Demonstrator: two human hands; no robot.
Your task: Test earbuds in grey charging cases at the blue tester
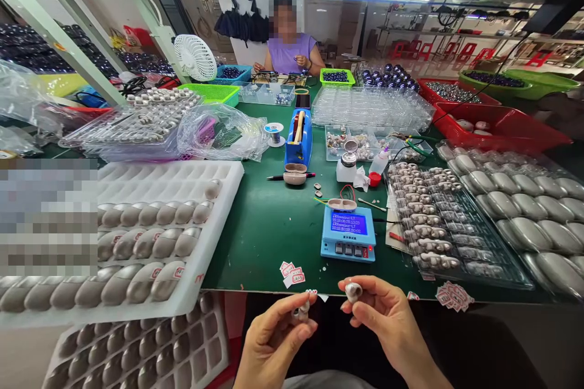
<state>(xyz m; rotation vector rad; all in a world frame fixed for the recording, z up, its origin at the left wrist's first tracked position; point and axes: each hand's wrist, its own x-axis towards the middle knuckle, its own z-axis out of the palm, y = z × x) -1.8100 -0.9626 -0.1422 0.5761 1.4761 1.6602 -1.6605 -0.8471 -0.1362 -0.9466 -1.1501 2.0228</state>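
Observation:
Near the table's front edge, my left hand (276, 340) pinches a small pale earbud (302, 312) between thumb and fingers, which partly cover it. To its right, my right hand (387, 322) grips another earbud (353, 292) at the fingertips, its dark face showing. The two earbuds are apart. Just beyond the hands stands a blue tester box (347, 249) with a lit screen, and an open earbud case (342, 204) sits at its back edge with wires beside it. Red-printed paper labels (292, 275) lie beyond my left hand.
A white foam tray (219, 194) of glossy cases fills the left side. At right, a clear tray (497, 273) holds several earbuds beside rows of cases (524, 234). A tape dispenser (298, 143), a pump bottle (347, 169) and another open case (295, 174) stand mid-table. A person (292, 48) sits opposite.

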